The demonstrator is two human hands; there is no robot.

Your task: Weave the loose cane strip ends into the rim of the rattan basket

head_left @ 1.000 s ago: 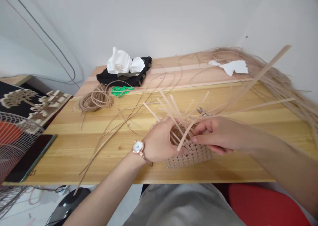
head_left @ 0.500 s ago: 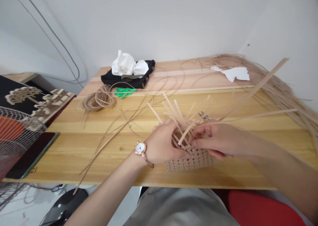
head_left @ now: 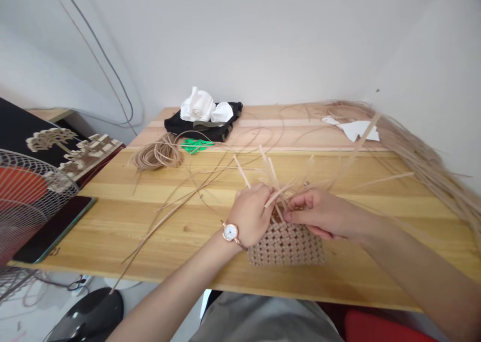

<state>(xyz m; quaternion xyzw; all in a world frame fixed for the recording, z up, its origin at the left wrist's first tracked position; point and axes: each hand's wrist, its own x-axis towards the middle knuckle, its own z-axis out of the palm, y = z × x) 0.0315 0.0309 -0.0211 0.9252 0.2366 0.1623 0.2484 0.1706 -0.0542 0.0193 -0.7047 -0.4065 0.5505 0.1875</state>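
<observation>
Your left hand (head_left: 251,214) curled its fingers round the woven basket (head_left: 287,247) on the table (head_left: 203,212) while your right hand (head_left: 295,213) pinched fingers tight on the rim, where uneven pulling risked slackening the weave.

- The number 23 (head_left: 55,252) is on the wooden table (head_left: 150,252), in black, at the near left corner, just beside the phone (head_left: 54,229).
- The wristwatch (head_left: 230,232) has little marks on its face, but they are too small to read.
</observation>
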